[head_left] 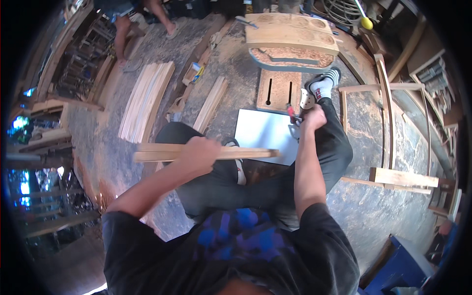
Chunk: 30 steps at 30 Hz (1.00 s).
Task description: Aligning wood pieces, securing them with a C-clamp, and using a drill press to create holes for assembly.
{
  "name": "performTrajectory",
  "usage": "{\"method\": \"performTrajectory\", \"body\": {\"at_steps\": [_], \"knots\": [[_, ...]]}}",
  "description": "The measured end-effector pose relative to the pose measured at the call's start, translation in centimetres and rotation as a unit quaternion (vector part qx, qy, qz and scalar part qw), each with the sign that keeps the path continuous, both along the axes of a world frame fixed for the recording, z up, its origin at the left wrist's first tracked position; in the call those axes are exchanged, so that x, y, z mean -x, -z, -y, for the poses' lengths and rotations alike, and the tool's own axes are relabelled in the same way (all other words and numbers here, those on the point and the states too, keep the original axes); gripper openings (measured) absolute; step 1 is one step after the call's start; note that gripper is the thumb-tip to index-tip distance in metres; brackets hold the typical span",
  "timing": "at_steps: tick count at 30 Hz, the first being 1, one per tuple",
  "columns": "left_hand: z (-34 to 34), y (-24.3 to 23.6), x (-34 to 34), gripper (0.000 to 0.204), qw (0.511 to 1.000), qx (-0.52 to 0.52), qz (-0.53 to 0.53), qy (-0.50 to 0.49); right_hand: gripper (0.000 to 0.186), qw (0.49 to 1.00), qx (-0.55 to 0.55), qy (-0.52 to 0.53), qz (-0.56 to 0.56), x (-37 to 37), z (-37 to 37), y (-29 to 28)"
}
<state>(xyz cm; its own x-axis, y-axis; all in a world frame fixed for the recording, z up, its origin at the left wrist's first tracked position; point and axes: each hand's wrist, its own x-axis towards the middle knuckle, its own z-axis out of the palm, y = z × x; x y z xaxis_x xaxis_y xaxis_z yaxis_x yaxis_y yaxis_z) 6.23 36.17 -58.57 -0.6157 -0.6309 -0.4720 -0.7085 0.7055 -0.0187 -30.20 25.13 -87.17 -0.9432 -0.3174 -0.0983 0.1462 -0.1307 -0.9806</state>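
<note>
1. While gripping the wooden sticks [246, 154] in the left hand [199, 155], with fingers wrapped closed around them, placed left of the white board [260, 129].
2. Seen lying left to right along their long axis, with the right end crossing in view over the board's near part.
3. Well apart from the right hand [314, 118], to the right of the board.
4. Seen there with curled fingers beside a red-handled tool [290, 112], near the board's upper right corner; cannot tell whether gripping it.
</note>
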Motion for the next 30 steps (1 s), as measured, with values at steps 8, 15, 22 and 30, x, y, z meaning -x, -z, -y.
{"method": "performTrajectory", "body": {"at_steps": [8,15,22,30], "knots": [[5.1,-13.7,-8.4,0.05,0.971,-0.196,0.028,-0.137,0.047,0.875,-0.289,-0.379,0.085,-6.6,2.8,7.8],[3.5,-9.5,-12.5,0.069,0.699,-0.529,-0.279,-0.392,0.033,0.888,-0.156,-0.399,0.164,-9.2,-0.1,3.7],[4.0,-1.1,-3.9,0.079,0.543,-0.707,-0.302,-0.338,0.057,0.874,0.022,-0.365,0.321,-10.3,-14.3,-13.0],[3.5,-1.5,15.4,0.068,0.426,-0.867,-0.216,-0.14,0.066,0.881,0.312,-0.326,0.142,-4.2,-25.8,-29.6]]}}
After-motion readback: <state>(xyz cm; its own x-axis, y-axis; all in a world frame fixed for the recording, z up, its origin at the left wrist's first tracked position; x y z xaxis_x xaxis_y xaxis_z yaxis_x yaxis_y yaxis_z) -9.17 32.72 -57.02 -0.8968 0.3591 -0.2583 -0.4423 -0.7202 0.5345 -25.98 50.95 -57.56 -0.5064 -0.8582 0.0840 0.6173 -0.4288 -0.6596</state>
